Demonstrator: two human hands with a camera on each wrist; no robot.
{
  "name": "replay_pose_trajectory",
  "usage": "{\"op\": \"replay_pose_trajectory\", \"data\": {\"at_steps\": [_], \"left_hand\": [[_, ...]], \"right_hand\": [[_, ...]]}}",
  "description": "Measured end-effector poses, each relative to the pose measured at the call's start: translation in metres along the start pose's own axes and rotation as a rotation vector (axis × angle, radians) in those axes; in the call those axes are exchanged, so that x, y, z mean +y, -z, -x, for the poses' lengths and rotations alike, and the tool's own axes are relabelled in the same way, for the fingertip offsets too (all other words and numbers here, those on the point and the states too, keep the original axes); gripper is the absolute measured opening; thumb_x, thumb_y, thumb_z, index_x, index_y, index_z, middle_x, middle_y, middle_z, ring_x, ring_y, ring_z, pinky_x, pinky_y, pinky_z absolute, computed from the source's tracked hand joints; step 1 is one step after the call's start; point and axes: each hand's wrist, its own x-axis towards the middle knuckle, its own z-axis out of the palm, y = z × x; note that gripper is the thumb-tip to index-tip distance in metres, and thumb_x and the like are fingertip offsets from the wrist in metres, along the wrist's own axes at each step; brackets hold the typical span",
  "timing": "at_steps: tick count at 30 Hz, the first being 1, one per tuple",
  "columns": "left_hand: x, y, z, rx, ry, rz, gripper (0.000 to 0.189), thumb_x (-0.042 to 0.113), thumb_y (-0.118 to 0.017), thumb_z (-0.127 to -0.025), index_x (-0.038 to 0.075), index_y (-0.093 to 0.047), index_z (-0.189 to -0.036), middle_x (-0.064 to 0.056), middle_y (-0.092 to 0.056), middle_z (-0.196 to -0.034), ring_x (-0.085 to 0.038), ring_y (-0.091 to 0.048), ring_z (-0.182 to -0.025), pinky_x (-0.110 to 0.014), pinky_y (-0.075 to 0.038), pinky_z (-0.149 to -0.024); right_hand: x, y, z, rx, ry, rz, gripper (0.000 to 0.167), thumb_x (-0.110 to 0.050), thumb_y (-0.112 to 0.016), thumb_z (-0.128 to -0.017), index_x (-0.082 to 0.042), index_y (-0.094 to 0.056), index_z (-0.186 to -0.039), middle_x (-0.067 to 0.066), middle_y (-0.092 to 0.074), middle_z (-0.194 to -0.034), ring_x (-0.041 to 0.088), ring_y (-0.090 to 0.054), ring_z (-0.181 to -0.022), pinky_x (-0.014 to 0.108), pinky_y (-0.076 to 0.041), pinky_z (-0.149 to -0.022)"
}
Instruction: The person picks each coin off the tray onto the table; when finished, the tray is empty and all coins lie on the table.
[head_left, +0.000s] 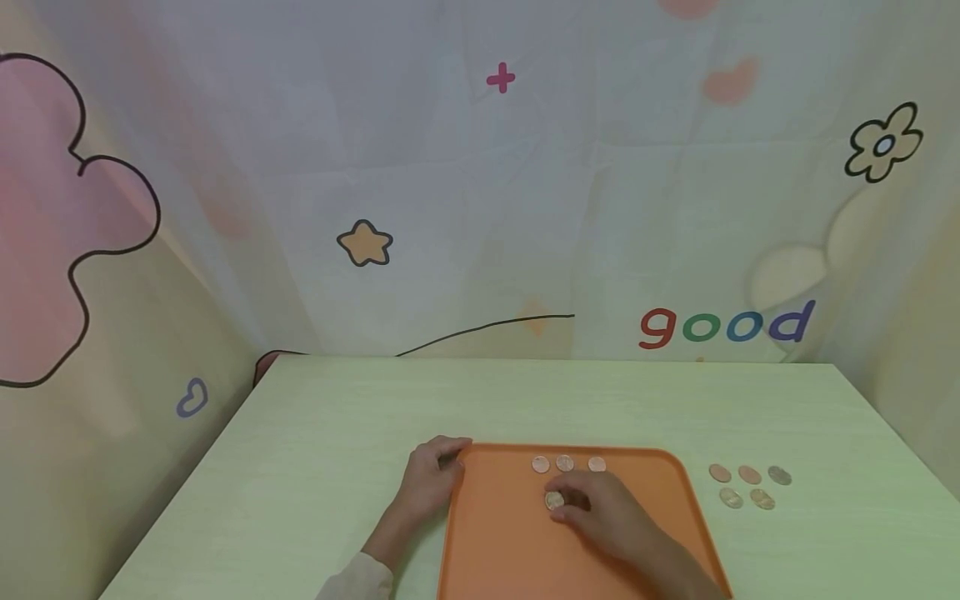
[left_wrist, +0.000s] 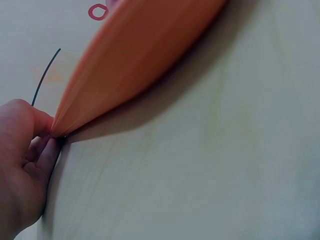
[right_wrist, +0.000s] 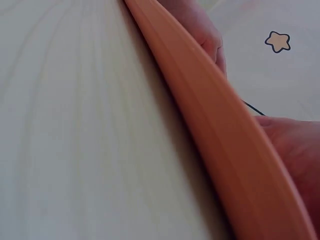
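Observation:
An orange tray [head_left: 502,550] with a raised rim lies on the table in front of me. My left hand [head_left: 432,477] grips its far left corner; in the left wrist view, the thumb and fingers [left_wrist: 46,152] meet at the rim. Over the tray, my right hand [head_left: 611,512] holds a silvery coin [head_left: 554,500] between thumb and index finger. Just beyond it, a coppery coin [head_left: 541,464], a paler coin [head_left: 565,462] and another coppery coin [head_left: 597,464] lie in a row near the tray's far edge. The tray's side wall [right_wrist: 210,110] hides most of the right hand in the right wrist view.
Right of the tray, several coins lie on the pale table [head_left: 337,408] in two rows, among them a dark grey coin [head_left: 780,475] and a coppery coin [head_left: 749,474]. A printed cloth [head_left: 450,183] hangs behind the table's far edge and along its sides.

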Motion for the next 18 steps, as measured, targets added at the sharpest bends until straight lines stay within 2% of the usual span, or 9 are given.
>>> {"op": "replay_pose_trajectory", "data": {"at_steps": [4, 7, 11, 15, 18], "left_hand": [[0.0, 0.0, -0.001, -0.002, 0.005, 0.001, 0.036, -0.004, -0.056, -0.091, -0.004, -0.07, -0.125, -0.019, -0.071, -0.12, -0.038, -0.063, -0.122, -0.05, -0.053, -0.103], [0.0, 0.0, -0.001, -0.005, 0.005, 0.003, 0.036, -0.004, -0.056, -0.092, -0.004, -0.069, -0.125, -0.02, -0.071, -0.12, -0.038, -0.063, -0.122, -0.051, -0.052, -0.104], [0.0, 0.0, -0.001, -0.01, 0.005, 0.008, 0.036, -0.005, -0.056, -0.092, -0.004, -0.069, -0.126, -0.02, -0.07, -0.121, -0.039, -0.062, -0.123, -0.053, -0.051, -0.104], [0.0, 0.0, 0.0, -0.007, 0.009, 0.012, 0.036, -0.005, -0.056, -0.092, -0.004, -0.069, -0.126, -0.02, -0.07, -0.121, -0.039, -0.062, -0.123, -0.054, -0.051, -0.105], [0.0, 0.0, 0.0, -0.011, 0.016, 0.016, 0.036, -0.004, -0.056, -0.092, -0.003, -0.069, -0.126, -0.02, -0.07, -0.122, -0.039, -0.062, -0.123, -0.053, -0.051, -0.105]], "right_hand": [[0.005, 0.002, 0.005, 0.062, -0.05, -0.137, 0.029, -0.021, -0.077, -0.089, -0.006, -0.074, -0.114, 0.003, -0.073, -0.093, -0.004, -0.057, -0.078, 0.019, -0.052, -0.07], [0.008, 0.005, 0.009, 0.12, -0.073, -0.182, 0.031, -0.02, -0.077, -0.09, -0.003, -0.074, -0.115, 0.004, -0.072, -0.089, -0.003, -0.059, -0.076, 0.02, -0.053, -0.069], [0.01, 0.01, 0.012, 0.155, -0.069, -0.2, 0.031, -0.018, -0.076, -0.09, 0.0, -0.074, -0.116, 0.007, -0.074, -0.09, -0.003, -0.063, -0.076, 0.021, -0.055, -0.069], [0.011, 0.017, 0.014, 0.18, -0.058, -0.165, 0.032, -0.016, -0.076, -0.089, 0.002, -0.073, -0.116, 0.006, -0.074, -0.088, -0.005, -0.062, -0.076, 0.02, -0.056, -0.07], [0.012, 0.026, 0.016, 0.204, -0.134, -0.139, 0.033, -0.016, -0.077, -0.088, 0.001, -0.073, -0.116, 0.005, -0.074, -0.09, -0.004, -0.061, -0.076, 0.019, -0.054, -0.071]]}}
